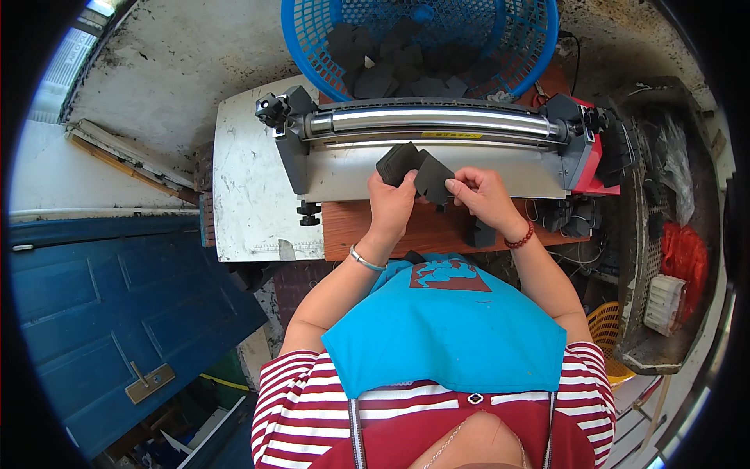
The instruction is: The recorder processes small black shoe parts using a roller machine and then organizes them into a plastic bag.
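Observation:
My left hand [391,205] is closed round a stack of dark grey flat pieces [396,162], held upright by its lower end. One dark flat piece [434,177] leans away from the stack to the right. The thumb and fingers of my right hand [486,197] pinch that piece at its right edge. Both hands are over the front of a roller machine's metal feed plate [344,173]. Behind them runs the machine's shiny steel roller [437,119]. Another dark piece [480,233] is at the front edge of the brown board [367,230], below my right hand.
A blue plastic basket [303,55] with many dark pieces stands behind the machine. To the left lies a white tabletop [250,172]. Dark pieces pile up at the machine's right end. A grimy trough [637,313] holds a red bag [682,262]. A blue door [86,297] is lower left.

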Motion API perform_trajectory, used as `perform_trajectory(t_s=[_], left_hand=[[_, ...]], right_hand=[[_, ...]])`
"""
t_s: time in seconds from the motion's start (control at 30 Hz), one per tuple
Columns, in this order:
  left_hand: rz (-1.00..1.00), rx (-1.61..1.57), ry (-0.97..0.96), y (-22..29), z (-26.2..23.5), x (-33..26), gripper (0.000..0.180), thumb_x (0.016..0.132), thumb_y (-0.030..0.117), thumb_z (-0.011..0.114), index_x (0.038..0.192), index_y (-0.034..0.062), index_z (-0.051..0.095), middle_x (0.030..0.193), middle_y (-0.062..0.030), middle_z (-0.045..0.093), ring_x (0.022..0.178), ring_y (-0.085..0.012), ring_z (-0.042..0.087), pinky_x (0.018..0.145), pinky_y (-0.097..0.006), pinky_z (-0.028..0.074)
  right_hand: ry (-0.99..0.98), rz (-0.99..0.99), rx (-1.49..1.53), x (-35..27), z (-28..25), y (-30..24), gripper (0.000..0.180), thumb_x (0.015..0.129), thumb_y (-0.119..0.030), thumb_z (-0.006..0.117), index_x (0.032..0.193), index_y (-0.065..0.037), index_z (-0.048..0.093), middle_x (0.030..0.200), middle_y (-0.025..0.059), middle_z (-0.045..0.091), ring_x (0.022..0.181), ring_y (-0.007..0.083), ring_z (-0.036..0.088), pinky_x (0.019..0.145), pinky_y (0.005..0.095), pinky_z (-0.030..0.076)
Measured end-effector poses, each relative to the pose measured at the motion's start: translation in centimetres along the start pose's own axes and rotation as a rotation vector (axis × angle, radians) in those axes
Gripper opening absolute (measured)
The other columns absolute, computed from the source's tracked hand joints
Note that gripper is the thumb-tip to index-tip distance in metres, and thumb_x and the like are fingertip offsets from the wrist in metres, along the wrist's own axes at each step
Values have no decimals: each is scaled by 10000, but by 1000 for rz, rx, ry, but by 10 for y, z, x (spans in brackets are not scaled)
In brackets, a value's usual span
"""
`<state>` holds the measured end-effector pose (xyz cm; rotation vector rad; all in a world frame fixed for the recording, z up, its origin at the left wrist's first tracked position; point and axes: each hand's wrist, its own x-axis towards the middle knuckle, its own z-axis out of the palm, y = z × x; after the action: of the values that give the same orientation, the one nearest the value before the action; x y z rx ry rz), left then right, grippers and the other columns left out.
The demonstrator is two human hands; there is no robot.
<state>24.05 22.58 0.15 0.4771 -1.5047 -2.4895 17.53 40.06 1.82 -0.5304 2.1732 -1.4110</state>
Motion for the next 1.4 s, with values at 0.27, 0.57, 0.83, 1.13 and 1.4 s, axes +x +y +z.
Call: perform_trajectory(t_s=[0.27, 0.57, 0.83, 1.13, 1.4], left_hand=[[81, 31, 50, 7, -2, -5, 146, 921, 10, 535, 1024, 8, 639, 935, -47, 670, 797, -122, 655, 584, -270, 580], [-62, -117, -7, 9, 1, -6, 178, 913, 26, 535, 1082, 20, 588, 991, -59, 655, 806, -135, 655, 598, -281, 592], [-177, -207, -73, 15, 4, -4, 204, 933, 104, 506, 1111, 23, 564, 1041, -94, 641, 856, -165, 663, 606, -290, 601], [-272, -151, -123, 11, 8, -5, 278, 967, 209, 474, 1156, 18, 544, 1062, -98, 627, 917, -177, 649, 615, -312, 594], [-296, -125, -171, 12, 10, -8, 229, 970, 231, 512, 1034, 29, 599, 910, -54, 640, 776, -130, 621, 611, -290, 559]], right_hand=[[-39, 120, 243, -3, -11, 10, 237, 931, -240, 634, 811, -37, 655, 624, -7, 600, 460, 15, 468, 415, 175, 346], [272, 203, 87, 23, -36, 19, 314, 915, -241, 628, 715, -1, 654, 612, 36, 640, 462, 65, 525, 438, 215, 402], [-24, 158, 164, 7, -27, 7, 310, 921, -275, 644, 724, -36, 639, 576, -25, 565, 448, 34, 453, 407, 212, 347], [307, 67, -15, 28, -23, 11, 368, 934, -317, 628, 725, -17, 669, 541, 1, 571, 438, 52, 483, 415, 207, 360], [-58, -6, 59, 6, 3, -2, 292, 929, -310, 653, 993, -25, 671, 754, -16, 635, 577, 33, 506, 486, 191, 407]])
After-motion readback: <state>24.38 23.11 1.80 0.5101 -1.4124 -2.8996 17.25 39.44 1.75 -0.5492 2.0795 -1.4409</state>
